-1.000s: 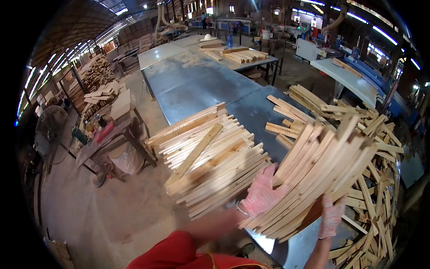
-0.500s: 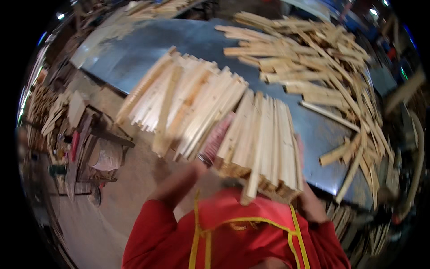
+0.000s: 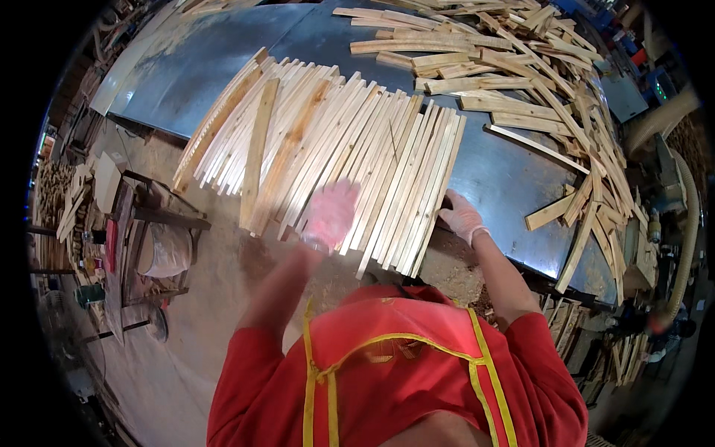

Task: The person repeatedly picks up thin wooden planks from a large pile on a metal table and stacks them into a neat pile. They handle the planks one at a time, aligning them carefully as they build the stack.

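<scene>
A row of pale wooden strips (image 3: 372, 156) lies side by side on the metal table, with their near ends jutting past its front edge. My left hand (image 3: 333, 212), in a pinkish work glove, rests flat on top of the strips near those ends, fingers stretched and slightly blurred. At the row's right side is my right hand (image 3: 462, 216), also gloved. Its fingers are apart and hold nothing, with the tips close to the outermost strip; whether they touch it I cannot tell. One darker strip (image 3: 259, 141) lies across the top of the row toward the left.
The metal-topped table (image 3: 223, 45) stretches behind the row. A jumbled heap of wooden strips (image 3: 514, 82) covers its right side, some overhanging the edge. To the left stands a wooden stand (image 3: 160, 212) with a plastic bag (image 3: 170, 249). A ribbed hose (image 3: 689, 246) hangs at far right.
The bundle of strips between my hands has been lowered against the rest, closing the gap. My left hand has come out of that gap onto the strips; my right hand has let go.
</scene>
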`<state>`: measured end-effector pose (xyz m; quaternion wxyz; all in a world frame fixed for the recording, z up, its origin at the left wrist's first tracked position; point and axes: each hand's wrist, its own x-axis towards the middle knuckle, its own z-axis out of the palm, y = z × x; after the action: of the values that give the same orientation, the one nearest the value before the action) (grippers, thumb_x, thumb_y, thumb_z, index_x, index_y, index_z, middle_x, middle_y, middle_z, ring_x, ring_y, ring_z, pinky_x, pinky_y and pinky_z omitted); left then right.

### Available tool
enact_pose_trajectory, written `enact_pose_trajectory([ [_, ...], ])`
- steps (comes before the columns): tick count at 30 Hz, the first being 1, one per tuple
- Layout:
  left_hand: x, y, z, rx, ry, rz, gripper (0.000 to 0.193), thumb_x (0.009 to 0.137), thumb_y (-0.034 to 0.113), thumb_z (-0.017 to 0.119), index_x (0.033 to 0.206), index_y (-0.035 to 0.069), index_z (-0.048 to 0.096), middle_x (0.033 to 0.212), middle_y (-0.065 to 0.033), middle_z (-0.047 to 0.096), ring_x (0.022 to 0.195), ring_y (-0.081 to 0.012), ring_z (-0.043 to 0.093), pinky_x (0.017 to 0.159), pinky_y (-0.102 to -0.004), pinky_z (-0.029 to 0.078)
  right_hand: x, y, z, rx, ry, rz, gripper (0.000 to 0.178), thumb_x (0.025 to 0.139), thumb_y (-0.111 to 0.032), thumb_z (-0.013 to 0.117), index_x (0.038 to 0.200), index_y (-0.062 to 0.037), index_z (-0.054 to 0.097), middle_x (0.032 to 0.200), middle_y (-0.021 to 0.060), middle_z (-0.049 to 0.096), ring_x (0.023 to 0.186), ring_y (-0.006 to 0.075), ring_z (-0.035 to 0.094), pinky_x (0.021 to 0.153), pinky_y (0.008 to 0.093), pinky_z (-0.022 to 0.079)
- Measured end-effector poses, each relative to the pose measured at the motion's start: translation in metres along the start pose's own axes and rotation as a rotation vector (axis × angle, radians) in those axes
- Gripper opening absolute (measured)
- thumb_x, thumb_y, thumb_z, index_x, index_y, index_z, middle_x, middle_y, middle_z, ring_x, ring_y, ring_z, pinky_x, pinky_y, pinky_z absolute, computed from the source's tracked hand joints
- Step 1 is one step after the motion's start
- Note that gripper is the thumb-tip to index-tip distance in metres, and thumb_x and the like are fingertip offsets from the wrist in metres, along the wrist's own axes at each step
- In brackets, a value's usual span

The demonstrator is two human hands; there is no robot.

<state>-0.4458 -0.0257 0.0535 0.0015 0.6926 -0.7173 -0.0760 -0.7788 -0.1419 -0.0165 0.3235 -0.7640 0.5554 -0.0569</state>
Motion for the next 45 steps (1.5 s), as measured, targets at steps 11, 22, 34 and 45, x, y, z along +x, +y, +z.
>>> enact_pose_trajectory([
  [11,-0.052,0.083,0.045,-0.507,0.124,-0.036,0.034,0.092,0.021,0.069,0.125,0.014,0.074,0.121,-0.0137,0.073,0.101,-0.0351,0.072,0.085,-0.0456,0.06,0.156,-0.04,-0.107,-0.01,0.082,-0.027,0.079,0.093,-0.03,0.06,0.161,0.0021,0.036,0.157,0.0291,0.052,0.147,0.0416,0.049,0.122,0.0439,0.04],
  [22,0.124,0.106,0.047,-0.141,-0.057,-0.369,0.046,0.096,0.041,0.067,0.129,0.01,0.062,0.121,-0.0138,0.065,0.111,-0.0334,0.066,0.09,-0.0518,0.056,0.295,-0.055,-0.144,0.291,-0.277,-0.238,0.047,0.098,-0.025,0.061,0.137,0.0006,0.068,0.125,0.0198,0.075,0.118,0.0326,0.07,0.104,0.041,0.052],
  [34,0.192,0.001,-0.036,-0.167,0.188,-0.576,0.049,0.095,0.041,0.074,0.131,0.009,0.066,0.101,-0.0119,0.072,0.081,-0.0244,0.071,0.071,-0.0431,0.058,0.312,-0.008,-0.146,-0.164,-0.247,-0.325,0.061,0.092,-0.03,0.064,0.149,-0.0103,0.058,0.124,0.0217,0.072,0.115,0.0398,0.069,0.101,0.0446,0.054],
  [45,0.175,0.136,0.041,-0.23,-0.032,-0.308,0.064,0.093,0.043,0.072,0.146,0.009,0.058,0.103,-0.0156,0.072,0.089,-0.0358,0.072,0.072,-0.0477,0.058,0.21,-0.037,-0.206,0.206,-0.133,-0.427,0.084,0.091,-0.035,0.076,0.161,-0.0052,0.043,0.123,0.0184,0.073,0.118,0.0353,0.068,0.105,0.0423,0.051],
])
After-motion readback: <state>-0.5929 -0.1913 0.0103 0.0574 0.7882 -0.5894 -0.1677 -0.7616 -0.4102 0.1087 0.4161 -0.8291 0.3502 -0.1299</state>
